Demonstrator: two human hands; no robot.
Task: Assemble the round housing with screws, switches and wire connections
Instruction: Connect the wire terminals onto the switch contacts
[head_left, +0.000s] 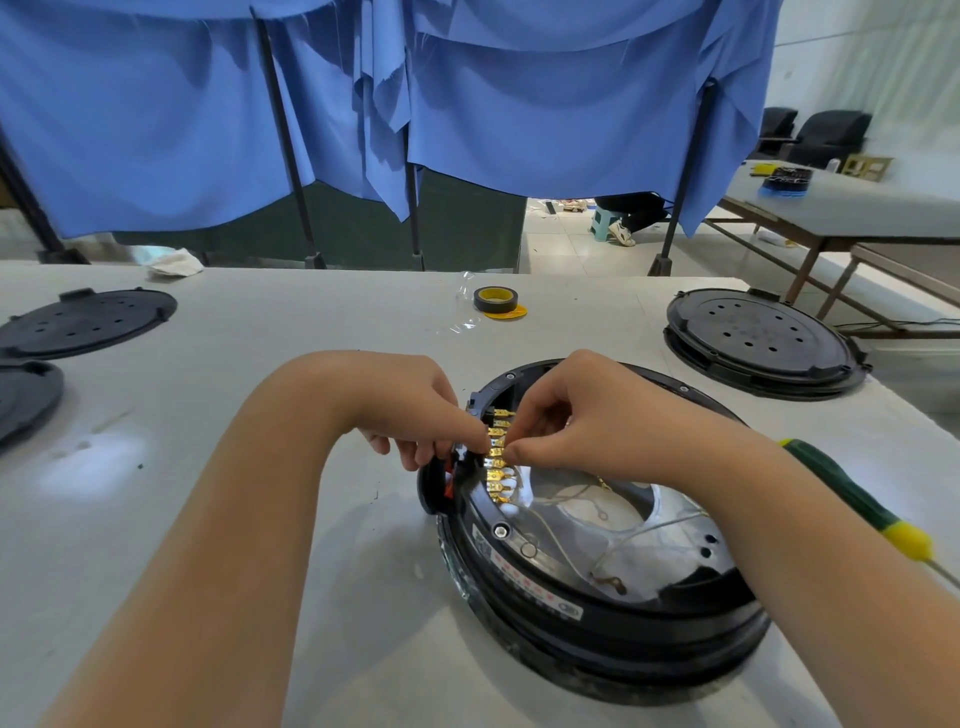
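On white table (311, 597), round black housing (597, 623), left hand (410, 410), right hand (587, 421) both pinching brass terminals (496, 475)

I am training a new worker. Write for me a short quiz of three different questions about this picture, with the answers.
1. True or false: the screwdriver is in the right hand.
2. Which lies beyond the housing, at the table's far side? A) tape roll B) pliers C) glue bottle
3. Fill in: both hands pinch at the row of gold ______ on the housing's left edge.

Key: 1 false, it lies on the table right of the housing; 2 A; 3 terminals, with the left hand beside them.
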